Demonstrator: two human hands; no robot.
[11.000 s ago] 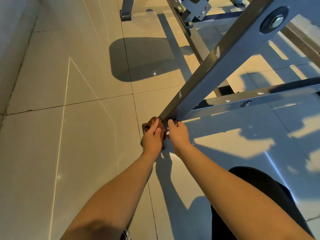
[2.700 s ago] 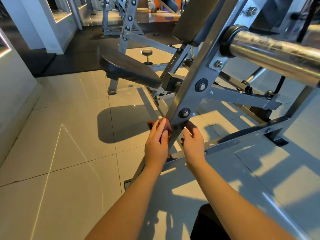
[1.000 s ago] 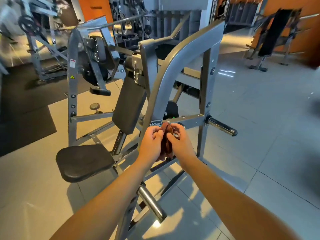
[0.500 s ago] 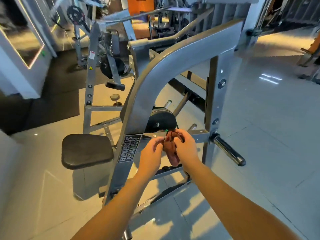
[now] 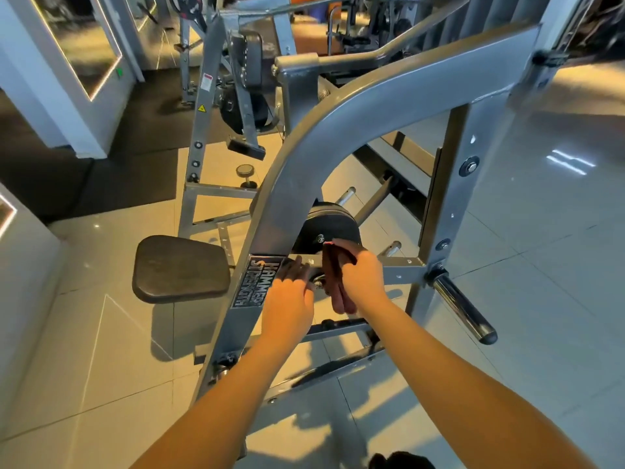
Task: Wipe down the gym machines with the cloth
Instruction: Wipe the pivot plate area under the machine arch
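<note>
The right hand has its grip closed on the cloth, draped over the crossbar to wipe it, while the left hand rests open-fingered on the crossbar beside it, probably for steadiness

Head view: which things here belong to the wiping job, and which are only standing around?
For the job:
- cloth, held in the right hand
- left hand, fingers reaching to the crossbar
- grey machine frame

Only around:
- wall mirror
- dark floor mat
- tiled floor
</note>
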